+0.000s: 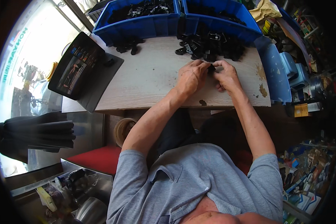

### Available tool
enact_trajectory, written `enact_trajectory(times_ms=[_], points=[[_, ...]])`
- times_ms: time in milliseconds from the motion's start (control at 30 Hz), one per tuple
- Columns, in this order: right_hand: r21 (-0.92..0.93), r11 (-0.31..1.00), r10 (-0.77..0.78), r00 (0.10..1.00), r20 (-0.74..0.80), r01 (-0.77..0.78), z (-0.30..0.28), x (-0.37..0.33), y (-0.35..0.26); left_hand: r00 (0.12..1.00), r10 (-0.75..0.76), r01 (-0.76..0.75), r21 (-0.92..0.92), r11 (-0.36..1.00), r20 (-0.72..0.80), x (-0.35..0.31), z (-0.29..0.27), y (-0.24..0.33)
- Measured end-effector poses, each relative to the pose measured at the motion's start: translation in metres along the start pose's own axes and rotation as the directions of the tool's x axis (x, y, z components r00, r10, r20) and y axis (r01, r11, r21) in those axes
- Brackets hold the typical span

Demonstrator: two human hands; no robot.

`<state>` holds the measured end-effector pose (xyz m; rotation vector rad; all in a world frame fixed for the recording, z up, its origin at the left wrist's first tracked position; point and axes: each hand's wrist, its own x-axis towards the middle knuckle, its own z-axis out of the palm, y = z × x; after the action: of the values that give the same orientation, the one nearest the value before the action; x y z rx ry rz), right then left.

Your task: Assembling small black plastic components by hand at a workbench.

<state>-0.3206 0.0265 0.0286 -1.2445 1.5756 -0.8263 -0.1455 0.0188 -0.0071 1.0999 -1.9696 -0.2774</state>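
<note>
Step (judged): two-handed handling | left hand point(192, 77), right hand point(228, 77) curled nearly closed, pinched small black plastic-looking piece point(211, 69) between them | jumbled black plastic parts point(227, 46) lay at its 12 o'clock | next needed steady pinch

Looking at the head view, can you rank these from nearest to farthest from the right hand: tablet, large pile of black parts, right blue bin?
1. Pile of black parts: just beyond the right hand.
2. Right blue bin: behind that pile.
3. Tablet: far over on the left.
</note>
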Motion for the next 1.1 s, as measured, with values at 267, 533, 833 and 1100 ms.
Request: enact_trajectory(times_ms=[267,533,833,1100], points=[[-0.005,1.000,-0.015,1.000,0.017,0.015,0.001,0.001,0.002,0.996,0.068,-0.070,0.018,0.997,0.065,0.001,0.001,-0.002],[-0.005,1.000,0.010,0.998,0.064,-0.010,-0.001,0.001,0.002,0.964,0.222,-0.231,0.049,0.972,0.149,0.001,-0.010,-0.012],[-0.081,0.997,0.001,0.996,0.091,0.006,-0.001,-0.005,-0.007,0.980,0.123,-0.156,0.218,0.963,0.159,-0.018,-0.011,0.006],[-0.005,1.000,-0.002,0.999,0.040,0.002,-0.009,-0.012,0.001,0.902,-0.128,0.314,0.426,0.848,-0.412,-0.027,-0.102,-0.054]])
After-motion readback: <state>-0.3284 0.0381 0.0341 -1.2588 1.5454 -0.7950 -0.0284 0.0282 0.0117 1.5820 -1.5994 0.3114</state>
